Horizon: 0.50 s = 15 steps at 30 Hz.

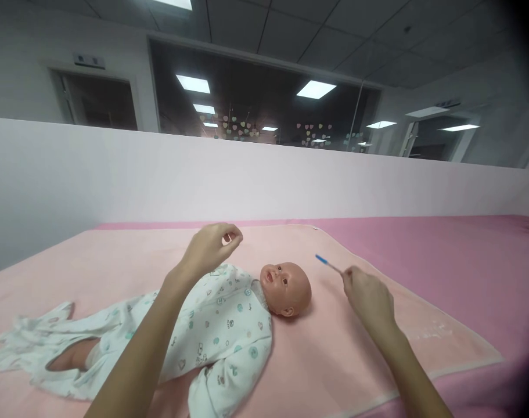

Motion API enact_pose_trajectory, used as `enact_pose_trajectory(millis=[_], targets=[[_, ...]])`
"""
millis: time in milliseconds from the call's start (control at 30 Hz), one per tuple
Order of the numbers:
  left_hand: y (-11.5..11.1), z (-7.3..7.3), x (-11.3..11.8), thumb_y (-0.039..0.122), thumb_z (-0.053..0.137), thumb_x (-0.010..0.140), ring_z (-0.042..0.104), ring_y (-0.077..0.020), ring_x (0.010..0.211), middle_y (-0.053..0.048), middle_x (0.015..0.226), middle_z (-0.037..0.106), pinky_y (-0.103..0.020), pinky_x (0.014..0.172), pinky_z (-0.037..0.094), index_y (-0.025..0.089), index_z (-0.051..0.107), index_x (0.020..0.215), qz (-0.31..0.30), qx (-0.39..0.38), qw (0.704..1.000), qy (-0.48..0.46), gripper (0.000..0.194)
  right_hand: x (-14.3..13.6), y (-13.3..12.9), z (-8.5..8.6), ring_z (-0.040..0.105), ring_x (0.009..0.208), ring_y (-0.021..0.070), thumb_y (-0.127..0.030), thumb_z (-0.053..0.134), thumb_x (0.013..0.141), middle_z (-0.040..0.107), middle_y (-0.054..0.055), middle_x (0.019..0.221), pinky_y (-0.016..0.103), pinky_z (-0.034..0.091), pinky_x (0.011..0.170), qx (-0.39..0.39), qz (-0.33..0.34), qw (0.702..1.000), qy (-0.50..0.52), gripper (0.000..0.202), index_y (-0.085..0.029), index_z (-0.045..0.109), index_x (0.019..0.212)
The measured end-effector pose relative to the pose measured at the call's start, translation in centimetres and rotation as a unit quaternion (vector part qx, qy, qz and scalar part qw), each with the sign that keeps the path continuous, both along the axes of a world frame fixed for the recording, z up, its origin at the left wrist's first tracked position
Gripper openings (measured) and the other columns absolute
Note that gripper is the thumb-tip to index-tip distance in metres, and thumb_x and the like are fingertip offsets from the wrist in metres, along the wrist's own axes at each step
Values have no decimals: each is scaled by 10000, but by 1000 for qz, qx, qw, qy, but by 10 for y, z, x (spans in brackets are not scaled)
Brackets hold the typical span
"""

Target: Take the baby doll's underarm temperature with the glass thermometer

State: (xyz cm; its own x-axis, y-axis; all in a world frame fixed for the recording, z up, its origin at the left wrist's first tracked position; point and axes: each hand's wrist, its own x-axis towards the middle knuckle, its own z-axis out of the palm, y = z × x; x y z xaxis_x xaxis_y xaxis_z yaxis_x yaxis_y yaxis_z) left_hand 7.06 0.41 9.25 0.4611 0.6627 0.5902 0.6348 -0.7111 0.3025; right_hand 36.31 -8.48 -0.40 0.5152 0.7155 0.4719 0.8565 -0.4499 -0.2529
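Observation:
A baby doll [285,289] lies on its back on a peach-coloured mat, dressed in a white patterned sleepsuit [229,325]. My right hand [369,295] is closed on the thin end of a blue-tipped stick [329,263]. The stick points left and up, its tip in the air to the right of the doll's head, apart from it. Above the doll's chest I hold my left hand [214,247], thumb and fingers curled together in a ring, with nothing seen in them. My left forearm hides part of the sleepsuit's middle.
The peach mat [325,342] lies over a pink surface [464,261] that shows at the right. Behind it stands a low white wall [247,180], with a dark window [264,98] above. The sleepsuit's loose legs [33,337] spread to the left. Something small sits at the far right edge.

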Motion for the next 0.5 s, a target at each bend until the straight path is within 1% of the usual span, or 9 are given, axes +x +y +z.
enact_pose_trajectory(millis=[33,67,100,167,233,300,367,433,500], targets=[[-3,4,-3,354,454,798,559,-174,736,-24,822,647,-253,635,406,191,635,801,0,13,1000,-28,244,-5,3,20,569,574,194,-266,417,808,616,78,627,262,321,478,52,31,998,23,219,-172,602,736],[-7,8,-5,363,448,804,561,-169,742,-22,836,647,-254,652,414,194,632,814,3,29,998,-59,250,-13,6,39,569,589,180,-277,438,797,617,61,633,261,348,506,110,79,990,50,205,-177,606,735],[-10,12,-7,375,438,813,563,-165,741,-20,841,646,-255,663,421,197,627,824,10,46,995,-93,260,-24,9,56,574,612,168,-284,452,786,626,49,662,259,372,535,155,147,973,88,196,-181,612,740],[-17,17,-9,390,415,832,566,-156,729,-16,822,644,-256,669,429,204,617,858,29,78,984,-159,277,-52,12,86,584,644,154,-319,485,770,636,44,704,250,408,567,196,294,919,176,203,-173,627,776],[-22,21,-10,386,397,850,568,-147,715,-12,784,636,-250,665,431,203,608,877,42,104,971,-210,280,-82,13,108,579,641,142,-335,524,754,635,38,703,237,422,557,187,401,861,253,206,-166,635,797],[-26,23,-11,365,390,863,570,-139,708,-12,757,626,-241,657,430,195,601,855,43,122,961,-244,271,-107,16,120,570,634,131,-329,545,747,636,34,700,225,424,537,170,473,811,300,195,-164,641,790],[-27,25,-14,346,404,862,566,-132,688,-13,730,616,-232,644,430,185,591,785,52,142,949,-275,258,-122,21,127,560,633,125,-327,556,744,635,31,695,215,419,510,156,520,772,330,187,-165,645,777],[-27,26,-18,331,432,851,556,-127,665,-10,699,603,-226,631,429,180,572,724,64,157,938,-304,242,-130,28,130,554,627,121,-335,573,737,632,30,687,209,416,490,150,548,741,359,190,-164,648,768],[-27,28,-22,322,456,841,547,-122,655,-6,679,592,-218,624,429,178,557,690,64,160,930,-324,231,-134,35,130,546,603,114,-343,592,726,625,28,671,210,417,481,157,560,714,390,196,-159,652,759]])
